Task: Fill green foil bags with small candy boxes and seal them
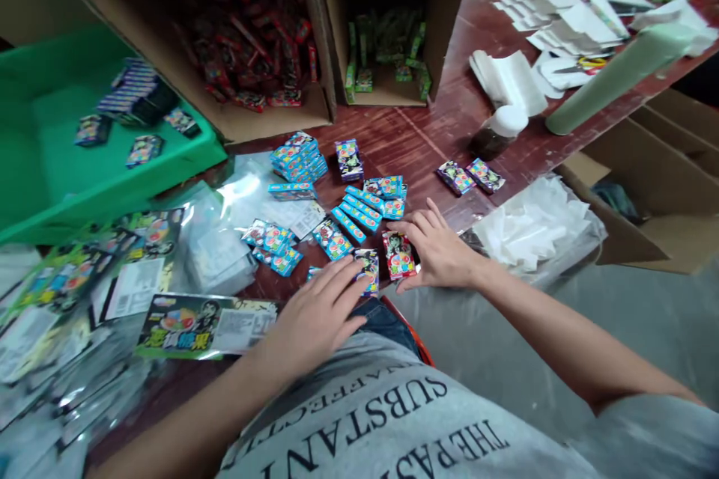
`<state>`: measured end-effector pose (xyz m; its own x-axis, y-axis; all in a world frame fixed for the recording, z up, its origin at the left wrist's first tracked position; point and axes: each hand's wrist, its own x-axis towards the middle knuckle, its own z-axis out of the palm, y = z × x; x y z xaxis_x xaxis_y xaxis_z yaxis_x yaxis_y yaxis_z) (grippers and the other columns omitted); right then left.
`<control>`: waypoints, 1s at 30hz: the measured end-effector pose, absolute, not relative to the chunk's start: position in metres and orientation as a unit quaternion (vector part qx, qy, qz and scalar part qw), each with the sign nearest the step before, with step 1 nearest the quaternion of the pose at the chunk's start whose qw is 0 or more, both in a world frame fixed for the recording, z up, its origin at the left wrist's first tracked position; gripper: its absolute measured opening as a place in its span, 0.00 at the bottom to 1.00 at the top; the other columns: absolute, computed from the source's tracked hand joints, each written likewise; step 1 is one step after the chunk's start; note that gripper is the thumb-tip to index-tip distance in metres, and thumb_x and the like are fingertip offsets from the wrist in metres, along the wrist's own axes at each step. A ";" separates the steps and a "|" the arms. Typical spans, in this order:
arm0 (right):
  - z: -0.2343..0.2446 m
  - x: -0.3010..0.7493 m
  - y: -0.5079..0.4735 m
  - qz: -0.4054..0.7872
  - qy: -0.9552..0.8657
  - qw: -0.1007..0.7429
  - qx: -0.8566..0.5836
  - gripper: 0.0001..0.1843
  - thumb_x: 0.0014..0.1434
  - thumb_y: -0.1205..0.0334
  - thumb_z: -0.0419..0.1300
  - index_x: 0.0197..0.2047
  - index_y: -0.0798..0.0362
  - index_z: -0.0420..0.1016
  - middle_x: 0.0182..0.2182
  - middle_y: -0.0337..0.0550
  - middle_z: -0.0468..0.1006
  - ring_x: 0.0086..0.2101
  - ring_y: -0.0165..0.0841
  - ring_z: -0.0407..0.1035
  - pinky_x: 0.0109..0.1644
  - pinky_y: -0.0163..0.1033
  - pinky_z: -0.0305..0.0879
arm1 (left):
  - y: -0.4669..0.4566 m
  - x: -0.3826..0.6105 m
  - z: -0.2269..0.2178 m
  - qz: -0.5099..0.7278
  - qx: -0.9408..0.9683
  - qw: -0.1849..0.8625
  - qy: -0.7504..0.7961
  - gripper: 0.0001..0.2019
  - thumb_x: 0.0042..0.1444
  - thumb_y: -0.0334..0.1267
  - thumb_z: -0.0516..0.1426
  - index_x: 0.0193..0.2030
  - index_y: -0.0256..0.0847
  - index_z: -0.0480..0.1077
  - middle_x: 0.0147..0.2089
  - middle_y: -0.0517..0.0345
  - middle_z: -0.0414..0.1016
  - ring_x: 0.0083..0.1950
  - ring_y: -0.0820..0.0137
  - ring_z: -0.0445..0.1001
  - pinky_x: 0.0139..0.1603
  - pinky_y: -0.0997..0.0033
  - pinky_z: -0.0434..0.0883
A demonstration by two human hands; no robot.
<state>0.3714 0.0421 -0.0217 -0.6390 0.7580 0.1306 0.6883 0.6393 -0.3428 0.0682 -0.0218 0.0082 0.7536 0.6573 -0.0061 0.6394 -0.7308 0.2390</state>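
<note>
Small printed cartons at the near edge of the table (387,120). The red box (399,257) lies flat between the two hands, immediately left of the palm of the right hand (443,251), which is the nearer; its long axis runs roughly away from the near edge, the far end leaning slightly left. The right hand appears to grasp it, fingertips at the far end and thumb by the near end; how firmly cannot be told. The left hand (320,310) is unclenched, its fingers extended and their tips overlapping the left side of the purple box (368,269), which lies just left of the red box, a narrow gap between. The red box shows its broad face upward: red ground, rounded multicoloured motifs toward the near end, a dark-and-pale figure toward the far end.
</note>
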 end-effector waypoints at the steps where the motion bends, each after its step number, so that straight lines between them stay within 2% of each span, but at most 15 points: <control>1: -0.024 0.365 0.036 0.127 -0.894 0.135 -0.408 0.63 0.48 0.17 0.58 0.71 0.56 0.58 0.56 0.60 0.71 0.58 0.57 0.65 0.73 0.75 0.34 | -0.022 0.050 0.016 0.028 0.931 0.121 0.344 0.29 0.65 0.49 0.61 0.69 0.42 0.65 0.75 0.45 0.62 0.77 0.53 0.57 0.74 0.45 0.61; 4: -0.031 0.351 0.023 0.119 -0.893 0.137 -0.412 0.67 0.46 0.15 0.56 0.75 0.54 0.51 0.57 0.61 0.71 0.60 0.59 0.64 0.73 0.76 0.29 | -0.022 -0.011 0.031 -0.029 0.932 0.137 0.335 0.40 0.53 0.53 0.68 0.71 0.48 0.63 0.76 0.46 0.59 0.77 0.48 0.55 0.76 0.38 0.55; 6: -0.035 0.343 0.016 0.112 -0.895 0.143 -0.407 0.68 0.47 0.15 0.55 0.77 0.53 0.46 0.62 0.63 0.69 0.64 0.61 0.59 0.73 0.76 0.26 | -0.020 -0.049 0.031 -0.073 0.927 0.137 0.342 0.49 0.46 0.47 0.72 0.74 0.51 0.59 0.78 0.46 0.56 0.78 0.45 0.54 0.76 0.35 0.50; 8: -0.039 0.335 0.010 0.105 -0.899 0.152 -0.397 0.69 0.48 0.15 0.54 0.78 0.53 0.41 0.67 0.64 0.64 0.67 0.62 0.55 0.73 0.75 0.24 | -0.018 -0.077 0.028 -0.106 0.919 0.133 0.355 0.53 0.43 0.40 0.71 0.76 0.53 0.55 0.79 0.46 0.53 0.78 0.44 0.53 0.76 0.35 0.48; 10: -0.043 0.328 0.005 0.104 -0.907 0.151 -0.380 0.67 0.50 0.16 0.54 0.78 0.53 0.41 0.68 0.62 0.64 0.67 0.61 0.55 0.74 0.74 0.27 | -0.017 -0.089 0.024 -0.127 0.912 0.133 0.367 0.52 0.44 0.35 0.69 0.76 0.53 0.55 0.77 0.47 0.57 0.76 0.45 0.57 0.75 0.38 0.51; 13: -0.047 0.318 0.000 0.115 -0.919 0.139 -0.350 0.55 0.59 0.24 0.54 0.76 0.53 0.50 0.64 0.60 0.69 0.63 0.56 0.60 0.72 0.68 0.45 | -0.024 -0.085 0.022 -0.122 0.902 0.132 0.392 0.46 0.48 0.36 0.65 0.76 0.46 0.56 0.70 0.43 0.69 0.69 0.46 0.67 0.70 0.43 0.60; 15: -0.048 0.312 -0.002 0.118 -0.923 0.142 -0.337 0.48 0.63 0.29 0.55 0.74 0.55 0.57 0.62 0.61 0.71 0.59 0.54 0.63 0.65 0.63 0.57 | -0.037 -0.075 0.021 -0.086 0.896 0.128 0.417 0.44 0.53 0.41 0.63 0.76 0.41 0.54 0.68 0.40 0.69 0.66 0.47 0.69 0.68 0.46 0.64; 17: -0.048 0.304 -0.005 0.124 -0.925 0.161 -0.321 0.46 0.64 0.31 0.56 0.72 0.56 0.60 0.60 0.62 0.71 0.57 0.53 0.64 0.60 0.59 0.62 | -0.053 -0.066 0.017 -0.045 0.886 0.127 0.444 0.43 0.57 0.45 0.61 0.77 0.38 0.51 0.69 0.37 0.65 0.66 0.47 0.68 0.66 0.48 0.66; 20: -0.044 0.285 -0.009 0.145 -0.924 0.176 -0.308 0.49 0.60 0.27 0.57 0.71 0.55 0.60 0.59 0.61 0.71 0.58 0.53 0.64 0.60 0.58 0.61 | -0.078 -0.062 0.006 -0.024 0.865 0.137 0.482 0.43 0.57 0.45 0.62 0.77 0.37 0.50 0.68 0.36 0.65 0.65 0.47 0.67 0.65 0.49 0.67; 24: -0.040 0.252 -0.014 0.162 -0.920 0.139 -0.328 0.59 0.55 0.20 0.55 0.74 0.55 0.54 0.63 0.62 0.68 0.61 0.57 0.60 0.63 0.62 0.55 | -0.101 -0.069 -0.009 -0.014 0.838 0.138 0.527 0.46 0.56 0.49 0.65 0.76 0.41 0.51 0.66 0.36 0.67 0.64 0.44 0.68 0.63 0.45 0.67; 27: -0.039 0.233 -0.014 0.154 -0.913 0.127 -0.355 0.53 0.60 0.27 0.57 0.74 0.56 0.52 0.68 0.62 0.64 0.62 0.58 0.59 0.62 0.61 0.55 | -0.111 -0.078 -0.015 0.006 0.819 0.140 0.556 0.48 0.55 0.53 0.67 0.77 0.42 0.50 0.65 0.37 0.67 0.62 0.44 0.68 0.62 0.46 0.66; 30: -0.036 0.222 -0.010 0.155 -0.912 0.120 -0.359 0.46 0.60 0.38 0.62 0.71 0.55 0.55 0.69 0.59 0.64 0.61 0.58 0.59 0.60 0.60 0.56 | -0.117 -0.087 -0.018 0.021 0.808 0.142 0.571 0.53 0.52 0.59 0.68 0.77 0.41 0.49 0.65 0.37 0.67 0.61 0.44 0.68 0.61 0.47 0.66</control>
